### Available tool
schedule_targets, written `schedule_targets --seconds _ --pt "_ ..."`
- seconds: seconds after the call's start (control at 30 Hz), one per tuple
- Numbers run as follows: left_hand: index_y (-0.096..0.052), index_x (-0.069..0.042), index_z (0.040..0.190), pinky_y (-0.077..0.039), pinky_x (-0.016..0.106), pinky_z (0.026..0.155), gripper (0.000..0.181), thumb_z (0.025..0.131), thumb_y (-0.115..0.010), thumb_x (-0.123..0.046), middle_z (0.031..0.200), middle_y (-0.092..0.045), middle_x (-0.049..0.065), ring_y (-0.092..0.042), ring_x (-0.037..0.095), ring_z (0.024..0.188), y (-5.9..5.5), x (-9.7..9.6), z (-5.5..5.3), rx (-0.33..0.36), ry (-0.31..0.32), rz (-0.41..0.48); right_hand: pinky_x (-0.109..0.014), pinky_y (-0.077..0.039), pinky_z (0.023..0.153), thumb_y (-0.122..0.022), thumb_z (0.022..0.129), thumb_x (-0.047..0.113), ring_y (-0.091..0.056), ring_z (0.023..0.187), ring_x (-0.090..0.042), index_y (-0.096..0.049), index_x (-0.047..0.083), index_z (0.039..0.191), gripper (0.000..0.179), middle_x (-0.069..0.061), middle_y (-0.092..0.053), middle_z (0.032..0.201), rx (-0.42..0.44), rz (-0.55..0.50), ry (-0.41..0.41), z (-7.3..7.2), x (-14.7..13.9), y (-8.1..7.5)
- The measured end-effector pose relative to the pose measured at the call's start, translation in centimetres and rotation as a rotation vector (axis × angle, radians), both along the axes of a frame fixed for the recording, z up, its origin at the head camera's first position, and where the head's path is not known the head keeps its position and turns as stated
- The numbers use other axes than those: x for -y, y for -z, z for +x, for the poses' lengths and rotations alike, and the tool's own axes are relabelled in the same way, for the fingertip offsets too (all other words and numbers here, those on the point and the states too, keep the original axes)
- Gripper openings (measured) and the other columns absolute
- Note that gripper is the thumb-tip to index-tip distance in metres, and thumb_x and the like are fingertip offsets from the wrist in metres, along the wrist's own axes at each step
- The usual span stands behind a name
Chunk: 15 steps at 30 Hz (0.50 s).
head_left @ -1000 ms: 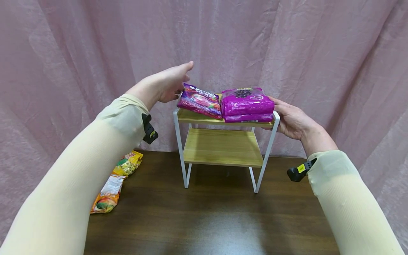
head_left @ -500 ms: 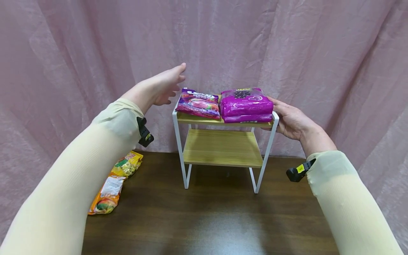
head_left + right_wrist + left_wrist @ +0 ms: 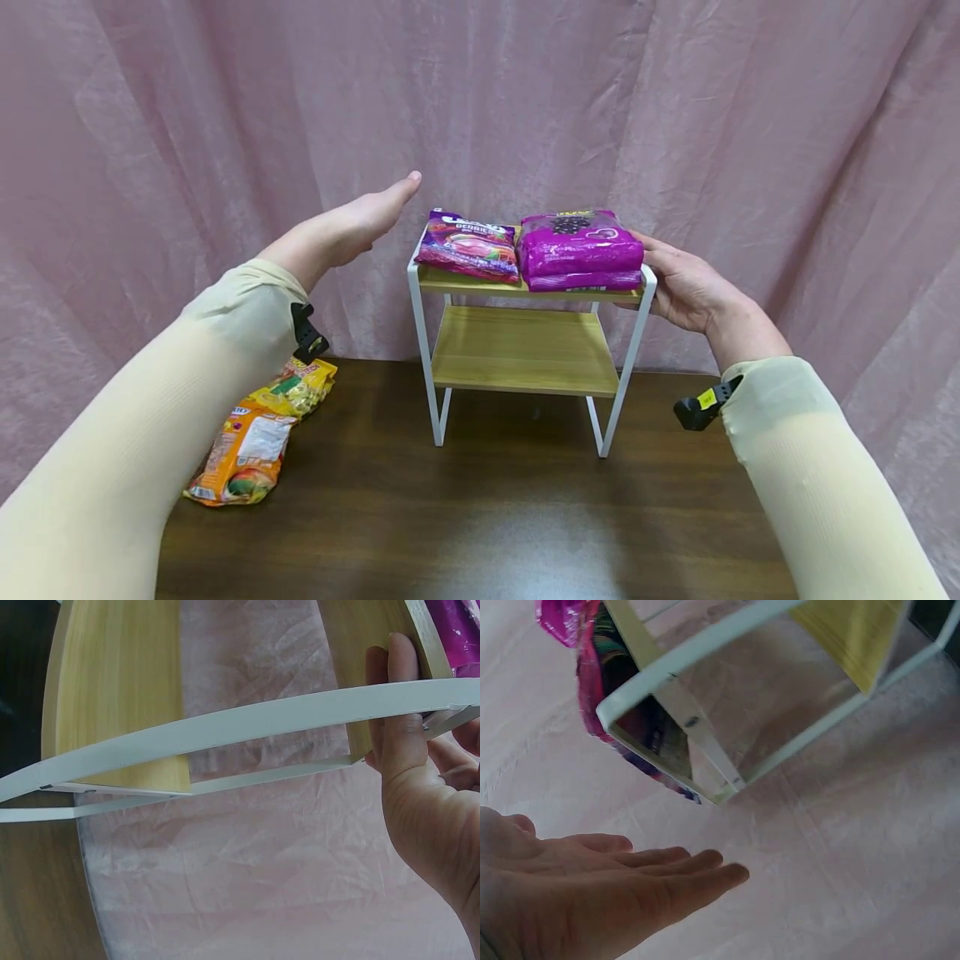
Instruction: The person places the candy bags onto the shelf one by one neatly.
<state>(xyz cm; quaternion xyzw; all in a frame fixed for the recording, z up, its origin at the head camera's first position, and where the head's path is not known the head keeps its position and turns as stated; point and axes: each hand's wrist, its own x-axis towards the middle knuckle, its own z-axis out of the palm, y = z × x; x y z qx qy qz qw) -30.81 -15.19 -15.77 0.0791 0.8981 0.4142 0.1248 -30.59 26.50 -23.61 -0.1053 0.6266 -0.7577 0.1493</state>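
Observation:
A small two-tier shelf with white metal legs (image 3: pixel 525 350) stands on the table. A purple candy bag printed "berries" (image 3: pixel 471 246) lies on the left of its top board. Beside it on the right sits a plumper magenta bag (image 3: pixel 579 254). My left hand (image 3: pixel 352 227) hovers left of the shelf, fingers extended and holding nothing; in the left wrist view a gap separates it from the frame. My right hand (image 3: pixel 688 285) grips the right end of the top board, close by the magenta bag. In the right wrist view its fingers (image 3: pixel 403 742) reach under the board inside the white side frame.
At the left of the brown table (image 3: pixel 480 517) lie an orange bag (image 3: pixel 238 454) and a yellow bag (image 3: pixel 300 386), partly behind my left sleeve. A pink curtain (image 3: pixel 525 100) hangs right behind the shelf.
My left hand has let go of the berries bag and drawn back to the left and down. The bag now lies flatter on the top board. My right hand stays in place.

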Motion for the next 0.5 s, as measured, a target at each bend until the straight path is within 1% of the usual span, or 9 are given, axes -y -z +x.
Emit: schedule_targets --seconds 0.1,0.23,0.3,0.37,0.5 --pt "0.004 -0.024 0.165 -0.003 0.056 0.123 0.089 0.096 -0.009 -0.078 0.171 0.006 0.005 0.005 0.03 0.156 0.6 0.7 0.2 -0.058 0.031 -0.085 -0.041 -0.058 0.087 -0.049 0.11 0.023 -0.073 0.094 -0.02 -0.022 0.027 0.165 0.062 -0.014 -0.063 0.128 -0.003 -0.011 -0.016 -0.1 -0.1 0.0" --pt "0.005 -0.016 0.165 0.001 0.048 0.124 0.082 0.103 -0.008 -0.068 0.171 0.009 0.004 0.009 0.025 0.155 1.5 1.3 0.1 -0.203 0.127 -0.163 -0.042 -0.057 0.089 -0.046 0.111 0.021 -0.073 0.095 -0.021 -0.019 0.026 0.166 0.061 -0.014 -0.063 0.129 -0.009 -0.017 -0.033 -0.2 -0.2 0.0" --pt "0.005 -0.012 0.164 0.004 0.046 0.124 0.079 0.105 -0.007 -0.064 0.171 0.01 0.004 0.011 0.025 0.155 2.0 1.6 0.2 -0.264 0.152 -0.213 -0.042 -0.057 0.089 -0.046 0.111 0.021 -0.073 0.096 -0.022 -0.018 0.026 0.166 0.061 -0.014 -0.063 0.13 -0.009 -0.02 -0.036 -0.2 -0.3 0.0" --pt "0.003 -0.01 0.164 0.005 0.049 0.124 0.078 0.106 -0.008 -0.061 0.171 0.009 0.005 0.012 0.028 0.155 2.4 2.0 0.2 -0.309 0.157 -0.263 -0.042 -0.057 0.088 -0.046 0.111 0.021 -0.073 0.096 -0.022 -0.018 0.027 0.166 0.062 -0.014 -0.062 0.13 -0.007 -0.023 -0.034 -0.2 -0.3 0.0" --pt "0.001 -0.011 0.165 0.003 0.057 0.122 0.077 0.107 -0.011 -0.06 0.171 0.004 0.01 0.011 0.035 0.155 3.1 2.8 0.6 -0.362 0.137 -0.341 -0.042 -0.057 0.088 -0.048 0.111 0.022 -0.073 0.096 -0.022 -0.019 0.027 0.166 0.062 -0.015 -0.061 0.131 -0.005 -0.026 -0.029 -0.1 -0.4 -0.1"
